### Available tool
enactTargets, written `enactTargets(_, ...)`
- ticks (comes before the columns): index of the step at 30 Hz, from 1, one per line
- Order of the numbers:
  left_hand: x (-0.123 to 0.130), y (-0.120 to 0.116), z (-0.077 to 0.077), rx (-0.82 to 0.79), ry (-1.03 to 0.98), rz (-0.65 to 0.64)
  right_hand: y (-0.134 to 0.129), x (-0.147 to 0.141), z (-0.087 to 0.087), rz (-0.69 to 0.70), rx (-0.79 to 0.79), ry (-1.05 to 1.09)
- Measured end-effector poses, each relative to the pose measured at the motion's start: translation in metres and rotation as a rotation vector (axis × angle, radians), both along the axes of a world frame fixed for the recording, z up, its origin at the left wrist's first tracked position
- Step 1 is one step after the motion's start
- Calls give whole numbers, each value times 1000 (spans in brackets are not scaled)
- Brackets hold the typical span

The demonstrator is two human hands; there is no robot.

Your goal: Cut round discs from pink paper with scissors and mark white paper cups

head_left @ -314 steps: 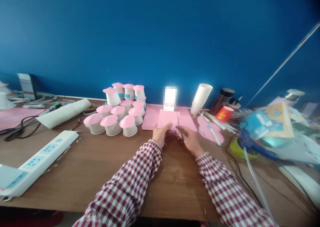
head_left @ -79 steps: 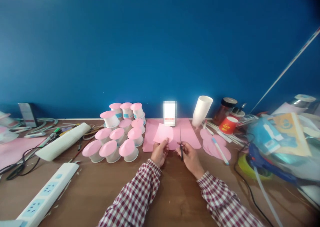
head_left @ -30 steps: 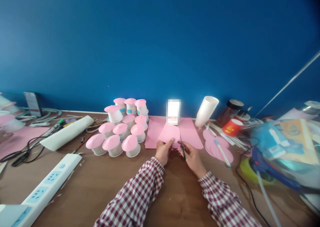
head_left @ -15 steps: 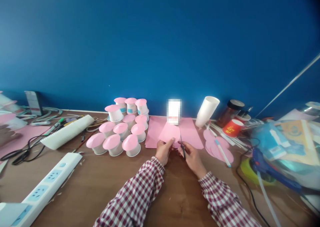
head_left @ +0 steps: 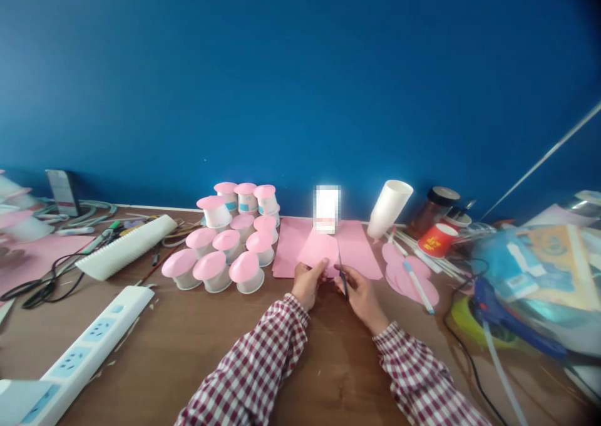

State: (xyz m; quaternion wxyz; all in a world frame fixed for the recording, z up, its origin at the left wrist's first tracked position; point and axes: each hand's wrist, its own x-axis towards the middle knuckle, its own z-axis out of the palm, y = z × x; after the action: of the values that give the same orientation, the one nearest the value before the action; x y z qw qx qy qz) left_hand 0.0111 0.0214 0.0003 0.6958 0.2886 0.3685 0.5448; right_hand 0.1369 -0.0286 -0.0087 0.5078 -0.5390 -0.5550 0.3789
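My left hand (head_left: 308, 283) pinches the lower edge of a pink paper piece (head_left: 319, 252), thumb on top. In my right hand (head_left: 359, 293) are dark-handled scissors (head_left: 344, 282), their blades pointing up along the right edge of that piece. Both hands are close together, just in front of larger pink sheets (head_left: 359, 250) lying on the brown table. Behind the paper stands a bright white, blurred-out object (head_left: 327, 210). Rounded pink cutouts (head_left: 399, 275) lie to the right, with a capped pen (head_left: 419, 288) across them.
Several white cups with pink tops (head_left: 246, 272) stand left of the sheets. Further left are a power strip (head_left: 89, 338) and a ribbed white cup stack (head_left: 126, 247). On the right are a tall white cup stack (head_left: 390, 208), a red cup (head_left: 437, 240) and a blue glue gun (head_left: 511, 322).
At the far left edge, another person's hand has shifted slightly and shows less. My hands, the paper and the scissors look almost unchanged.
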Motion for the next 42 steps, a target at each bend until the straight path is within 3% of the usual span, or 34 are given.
enactTargets(42,0,0,1,-18,-8,-4,2,1,-2,16,-15,-15)
